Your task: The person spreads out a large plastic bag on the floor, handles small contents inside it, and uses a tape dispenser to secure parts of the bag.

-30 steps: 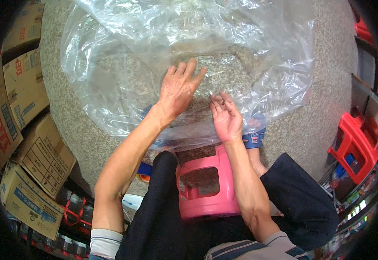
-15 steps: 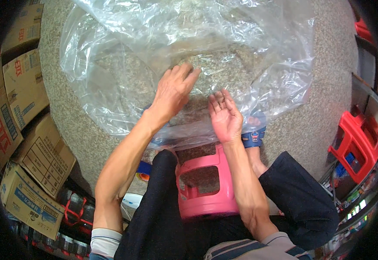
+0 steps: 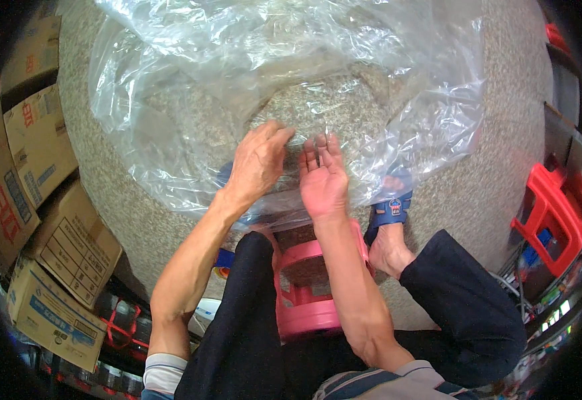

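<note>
A large, crumpled clear plastic sheet [image 3: 191, 113] is spread over the floor in front of me. My left hand [image 3: 260, 158], back upward, is at its near part, with the fingers bent and pressed together on the film; the fingertips are partly hidden. Close by on the right, my right hand [image 3: 324, 180] is turned palm up. Its fingers are stretched out and slightly apart at the film, gripping nothing I can see. Below my right forearm, between my legs, is a pink plastic stool [image 3: 309, 317].
Cardboard boxes [image 3: 71, 240] are stacked along the left, above dark containers with red handles [image 3: 123, 323]. A red plastic stool [image 3: 551, 220] lies tipped on the right. My foot in a blue sandal [image 3: 391, 210] is beside the sheet's near edge. A blue tape roll [image 3: 223, 262] is by my left knee.
Both hands have come slightly nearer to me and left. My right hand has moved closer to the left one, still palm up. The sheet has shifted a little.
</note>
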`<act>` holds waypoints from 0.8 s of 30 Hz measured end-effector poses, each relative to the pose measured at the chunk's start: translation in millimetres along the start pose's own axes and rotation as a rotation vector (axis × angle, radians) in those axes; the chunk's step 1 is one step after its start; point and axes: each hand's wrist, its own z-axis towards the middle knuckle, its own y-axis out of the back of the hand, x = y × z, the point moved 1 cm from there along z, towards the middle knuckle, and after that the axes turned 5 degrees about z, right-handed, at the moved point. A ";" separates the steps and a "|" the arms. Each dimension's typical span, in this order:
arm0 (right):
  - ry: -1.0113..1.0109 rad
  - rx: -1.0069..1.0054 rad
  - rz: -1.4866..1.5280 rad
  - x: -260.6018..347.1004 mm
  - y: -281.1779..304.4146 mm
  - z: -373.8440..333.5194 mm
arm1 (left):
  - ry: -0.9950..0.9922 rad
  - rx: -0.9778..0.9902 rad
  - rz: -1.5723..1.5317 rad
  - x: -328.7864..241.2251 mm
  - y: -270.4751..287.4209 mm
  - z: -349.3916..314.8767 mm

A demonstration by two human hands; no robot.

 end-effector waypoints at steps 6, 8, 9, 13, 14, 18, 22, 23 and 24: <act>0.008 0.019 -0.036 -3.9 -6.2 5.1 | 0.015 0.012 -0.011 3.0 2.3 1.5; 0.006 0.024 -0.037 -4.0 -9.2 6.0 | 0.018 0.015 -0.012 2.7 1.7 2.0; 0.003 0.030 -0.037 -4.3 -10.7 6.1 | 0.018 0.017 -0.013 2.6 1.4 2.0; 0.017 0.036 -0.085 -5.5 -12.3 7.4 | 0.018 0.015 -0.022 -0.1 1.2 3.7; 0.020 0.036 -0.095 -5.6 -12.3 7.6 | 0.022 0.014 -0.023 -0.8 1.4 4.0; 0.029 0.030 -0.078 -6.8 -10.8 7.9 | 0.018 0.016 -0.044 -1.6 2.9 4.7; 0.033 0.014 -0.070 -9.1 -11.1 5.9 | 0.026 0.020 -0.040 -0.1 2.9 4.4; 0.035 0.010 -0.078 -9.8 -10.6 6.3 | 0.033 0.020 -0.041 0.7 2.4 4.1; 0.037 0.007 -0.086 -10.4 -10.2 6.7 | 0.034 0.020 -0.041 0.6 2.5 4.6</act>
